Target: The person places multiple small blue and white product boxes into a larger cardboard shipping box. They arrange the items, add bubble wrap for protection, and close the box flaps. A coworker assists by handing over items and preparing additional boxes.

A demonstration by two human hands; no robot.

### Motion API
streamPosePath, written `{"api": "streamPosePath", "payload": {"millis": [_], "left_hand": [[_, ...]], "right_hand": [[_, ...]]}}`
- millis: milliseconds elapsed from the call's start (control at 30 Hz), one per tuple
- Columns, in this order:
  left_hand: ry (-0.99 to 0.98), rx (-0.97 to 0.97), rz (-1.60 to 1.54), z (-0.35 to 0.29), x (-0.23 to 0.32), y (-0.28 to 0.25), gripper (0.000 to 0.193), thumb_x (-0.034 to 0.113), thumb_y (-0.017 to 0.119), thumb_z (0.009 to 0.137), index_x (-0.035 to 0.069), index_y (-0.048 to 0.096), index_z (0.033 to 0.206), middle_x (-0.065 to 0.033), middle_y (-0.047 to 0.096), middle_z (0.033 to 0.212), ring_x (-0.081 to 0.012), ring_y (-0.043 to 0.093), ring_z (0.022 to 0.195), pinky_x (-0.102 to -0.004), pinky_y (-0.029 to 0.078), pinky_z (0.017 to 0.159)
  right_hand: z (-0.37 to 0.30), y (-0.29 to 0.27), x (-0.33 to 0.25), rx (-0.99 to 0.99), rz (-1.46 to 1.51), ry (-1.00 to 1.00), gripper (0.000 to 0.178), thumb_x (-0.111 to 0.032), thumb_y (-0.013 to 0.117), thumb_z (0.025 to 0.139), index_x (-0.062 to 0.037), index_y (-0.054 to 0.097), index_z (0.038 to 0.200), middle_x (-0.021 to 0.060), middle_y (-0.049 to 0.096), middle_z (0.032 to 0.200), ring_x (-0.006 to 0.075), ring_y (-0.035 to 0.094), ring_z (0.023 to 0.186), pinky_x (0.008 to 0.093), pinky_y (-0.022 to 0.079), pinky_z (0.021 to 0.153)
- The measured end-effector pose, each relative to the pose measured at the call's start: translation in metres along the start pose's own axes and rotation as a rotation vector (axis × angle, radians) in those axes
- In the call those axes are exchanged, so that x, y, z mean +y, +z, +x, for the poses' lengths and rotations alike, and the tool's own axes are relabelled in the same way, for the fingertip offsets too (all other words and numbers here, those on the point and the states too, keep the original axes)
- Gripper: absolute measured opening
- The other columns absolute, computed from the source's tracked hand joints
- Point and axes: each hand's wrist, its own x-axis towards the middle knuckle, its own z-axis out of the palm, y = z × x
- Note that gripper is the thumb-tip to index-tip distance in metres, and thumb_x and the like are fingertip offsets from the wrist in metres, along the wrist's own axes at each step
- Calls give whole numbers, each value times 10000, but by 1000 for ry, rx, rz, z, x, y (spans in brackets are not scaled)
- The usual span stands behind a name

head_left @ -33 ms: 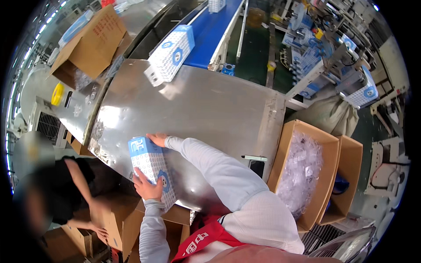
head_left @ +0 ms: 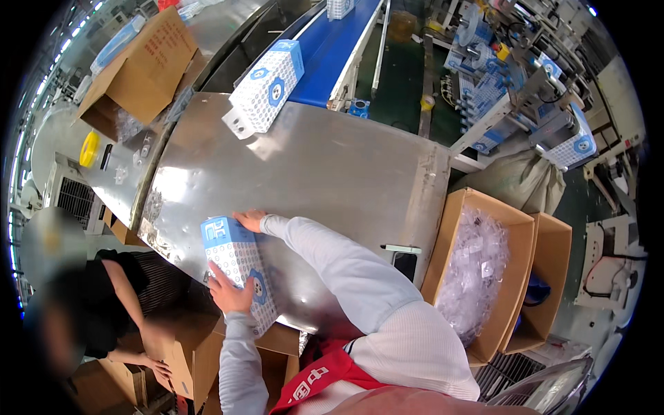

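A long block-shaped pack [head_left: 238, 257], white with blue patterning and a blue end, lies on the near left part of the metal table [head_left: 311, 180]. My left hand [head_left: 232, 294] grips its near left side, thumb over the top face and fingers along the edge. At the far right corner of the same pack, my right hand [head_left: 249, 220] holds on; part of its fingers is hidden. A second pack [head_left: 268, 86] of the same look rests where the blue conveyor belt [head_left: 339, 52] meets the table, its pale end flap with holes over the metal.
A carton [head_left: 477, 270] full of clear plastic pieces stands at the table's right, by a marker [head_left: 401, 248] and a dark phone-like object [head_left: 405, 264]. A co-worker's hands [head_left: 158, 353] touch another carton [head_left: 183, 356] at lower left. An opened carton [head_left: 149, 69] sits far left.
The second pack has slid slightly off the belt, nearer and to the left. My hands and the pack between them have hardly moved.
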Motion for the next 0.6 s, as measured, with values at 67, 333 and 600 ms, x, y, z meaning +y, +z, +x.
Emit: {"api": "streamPosePath", "payload": {"millis": [67, 333, 600], "left_hand": [[13, -137, -184, 45, 22, -17, 1135, 317, 813, 581, 58, 193, 1496, -305, 466, 1248, -434, 491, 1117, -442, 408, 952], [174, 10, -1127, -31, -3, -143, 1163, -46, 720, 672, 50, -85, 1505, -158, 292, 1472, -253, 430, 1272, -367, 370, 1045], [74, 188, -1024, -111, -46, -195, 1153, 59, 777, 636, 28, 18, 1503, -142, 253, 1481, -240, 307, 1355, -373, 276, 1099]], "right_hand": [[39, -11, 48, 0, -15, -106, 446, -385, 372, 964, -76, 628, 1157, 195, 580, 1250, 366, 523, 1189, 455, 387, 1004], [44, -210, -62, 326, -680, -667, 1050, -293, 871, 545, -168, 338, 1441, 139, 348, 1466, 340, 332, 1348, 412, 295, 1105], [106, -117, -121, 55, -1210, -290, 1180, -388, 880, 471, -103, 292, 1454, 131, 409, 1420, 305, 390, 1319, 481, 213, 1131]]}}
